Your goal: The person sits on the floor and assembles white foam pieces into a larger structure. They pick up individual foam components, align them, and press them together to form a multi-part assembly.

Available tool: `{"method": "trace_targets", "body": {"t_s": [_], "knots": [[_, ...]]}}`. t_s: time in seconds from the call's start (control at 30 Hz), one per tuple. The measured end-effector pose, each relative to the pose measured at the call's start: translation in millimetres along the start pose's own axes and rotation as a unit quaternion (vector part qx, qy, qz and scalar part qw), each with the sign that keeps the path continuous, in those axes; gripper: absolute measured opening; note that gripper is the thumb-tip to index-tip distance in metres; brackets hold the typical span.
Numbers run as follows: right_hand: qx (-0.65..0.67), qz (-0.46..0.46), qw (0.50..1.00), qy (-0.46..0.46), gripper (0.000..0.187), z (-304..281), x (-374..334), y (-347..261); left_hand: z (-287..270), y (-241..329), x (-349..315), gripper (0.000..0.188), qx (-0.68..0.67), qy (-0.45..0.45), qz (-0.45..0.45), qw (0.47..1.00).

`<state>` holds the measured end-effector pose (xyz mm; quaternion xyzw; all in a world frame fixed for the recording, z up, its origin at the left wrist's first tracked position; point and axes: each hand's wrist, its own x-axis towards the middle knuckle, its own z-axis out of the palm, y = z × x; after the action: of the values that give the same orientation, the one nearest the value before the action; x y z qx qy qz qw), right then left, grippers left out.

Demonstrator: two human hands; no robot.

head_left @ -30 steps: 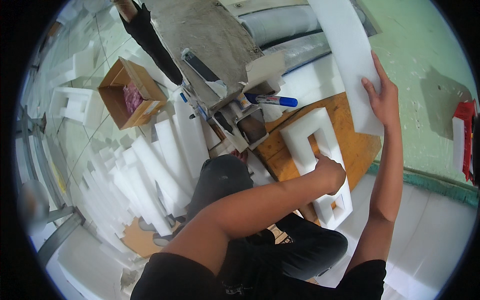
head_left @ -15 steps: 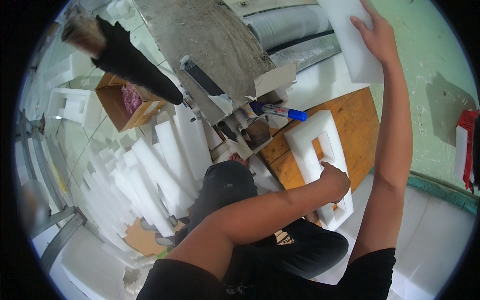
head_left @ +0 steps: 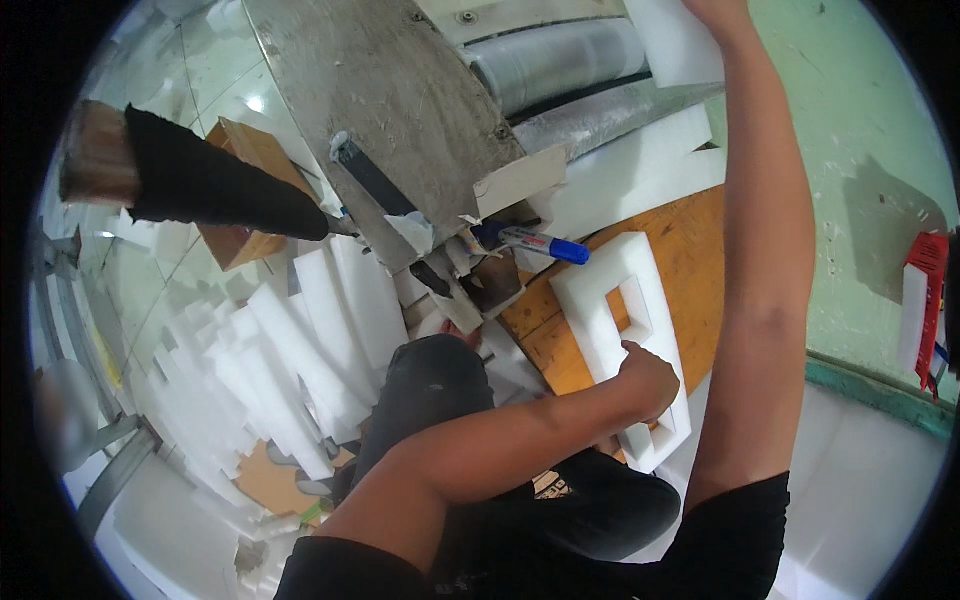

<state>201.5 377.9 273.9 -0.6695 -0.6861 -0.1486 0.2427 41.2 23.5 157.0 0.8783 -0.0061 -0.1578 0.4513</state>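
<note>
My left hand (head_left: 650, 385) is closed around the crossbar of a white foam frame (head_left: 590, 295) with rectangular openings. This frame rests at a slant on a brown wooden board (head_left: 695, 240). At the top edge of the view my right hand (head_left: 716, 10) reaches far forward, its fingers cut off by the picture's edge. Beside it is a smooth white foam slab (head_left: 675, 45), only partly visible. Whether the right fingers grip the slab cannot be seen.
A blue-capped marker (head_left: 545, 245) sticks out beside a worn metal plate (head_left: 390, 90). Plastic-wrapped rolls (head_left: 560, 65) lie behind. Several white foam strips (head_left: 290, 345) stand at left, near a cardboard box (head_left: 255, 165). A red-and-white package (head_left: 925, 300) is on the green tabletop (head_left: 870, 130).
My right hand and the foam slab have moved farther forward, to the top edge. The left hand stays on the foam frame. The whole view has shifted slightly.
</note>
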Motion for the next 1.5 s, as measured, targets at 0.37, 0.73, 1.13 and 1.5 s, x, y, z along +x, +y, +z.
{"method": "trace_targets", "body": {"t_s": [0.37,0.73,1.13,1.5], "knots": [[0.135,0.132,0.936,0.298,0.061,-1,2,7,24,10,41,0.05,0.055,-0.027,-0.025,0.998],[0.168,0.099,0.977,0.087,0.058,-158,-219,104,40,63,70,0.034,0.083,-0.04,0.013,0.996],[-0.026,0.182,0.975,-0.123,0.065,-333,-411,40,73,83,57,0.055,0.169,-0.143,0.007,0.975],[-0.065,0.155,0.964,-0.208,0.066,-285,-349,14,86,71,58,0.054,0.174,-0.126,0.026,0.976]]}}
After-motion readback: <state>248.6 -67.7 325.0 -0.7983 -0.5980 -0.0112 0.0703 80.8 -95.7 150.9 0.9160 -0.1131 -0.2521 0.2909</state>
